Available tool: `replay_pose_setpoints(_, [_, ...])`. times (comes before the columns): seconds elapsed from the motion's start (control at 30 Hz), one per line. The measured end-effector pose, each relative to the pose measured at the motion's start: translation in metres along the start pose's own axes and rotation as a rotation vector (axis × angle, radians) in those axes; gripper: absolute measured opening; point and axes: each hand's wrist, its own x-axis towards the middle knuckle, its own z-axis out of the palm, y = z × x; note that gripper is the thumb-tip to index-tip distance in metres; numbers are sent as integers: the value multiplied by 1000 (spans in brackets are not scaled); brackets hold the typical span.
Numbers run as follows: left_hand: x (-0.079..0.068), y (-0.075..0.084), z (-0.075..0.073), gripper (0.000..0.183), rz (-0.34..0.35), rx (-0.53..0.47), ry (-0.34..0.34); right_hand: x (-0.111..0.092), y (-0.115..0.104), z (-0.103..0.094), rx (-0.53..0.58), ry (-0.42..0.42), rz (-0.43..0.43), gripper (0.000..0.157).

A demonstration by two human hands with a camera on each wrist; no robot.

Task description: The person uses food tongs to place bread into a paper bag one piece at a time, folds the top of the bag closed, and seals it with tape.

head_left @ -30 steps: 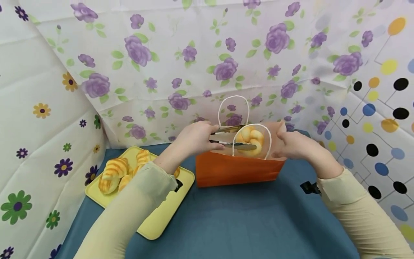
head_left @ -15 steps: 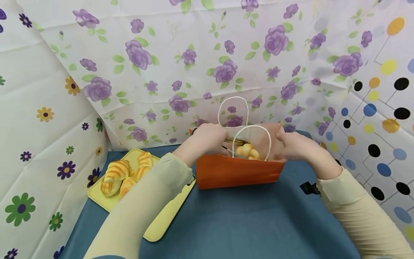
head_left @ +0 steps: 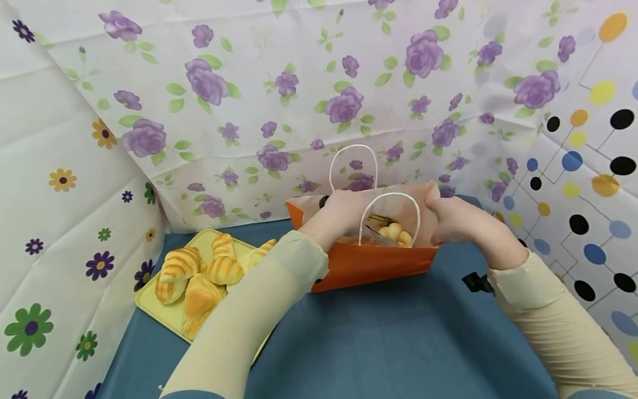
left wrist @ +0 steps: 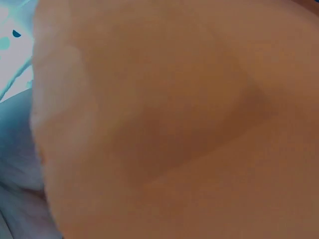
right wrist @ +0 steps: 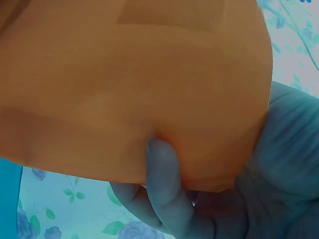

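An orange paper bag [head_left: 379,263] with white cord handles stands on the blue cloth, its mouth facing up. My left hand [head_left: 344,213] reaches into it, fingers mostly hidden, holding metal tongs [head_left: 381,238]. The tongs lie against a knotted bread roll [head_left: 396,231] low inside; whether they still clamp it cannot be told. At the bag's right edge my right hand [head_left: 456,221] grips the paper. The right wrist view shows a finger [right wrist: 163,164] pressed on the orange side [right wrist: 199,99]. Blurred orange paper [left wrist: 174,99] fills most of the left wrist view.
A yellow tray [head_left: 158,310] with several breads [head_left: 201,296] lies left of the bag, partly under my left sleeve [head_left: 254,305]. Flower-printed sheeting [head_left: 279,111] rises behind the bag, and a dotted sheet [head_left: 588,194] stands at the right.
My left hand has moved right and down into the bag, lowering the tongs and the bread roll. My right hand keeps its grip on the bag's edge. More tray bread shows.
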Motion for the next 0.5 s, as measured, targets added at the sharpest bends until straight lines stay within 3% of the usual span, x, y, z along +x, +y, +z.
replay_pose_setpoints(0.17, [7, 6, 7, 54, -26, 62, 2, 0, -2, 1, -3, -6, 13, 98])
replay_pose_setpoints(0.3, [10, 11, 13, 43, -23, 128, -12, -1, -3, 2, -11, -3, 19, 97])
replay_pose_setpoints(0.5, [10, 15, 22, 38, -22, 48, -58, -3, -5, 2, -17, 17, 15, 98])
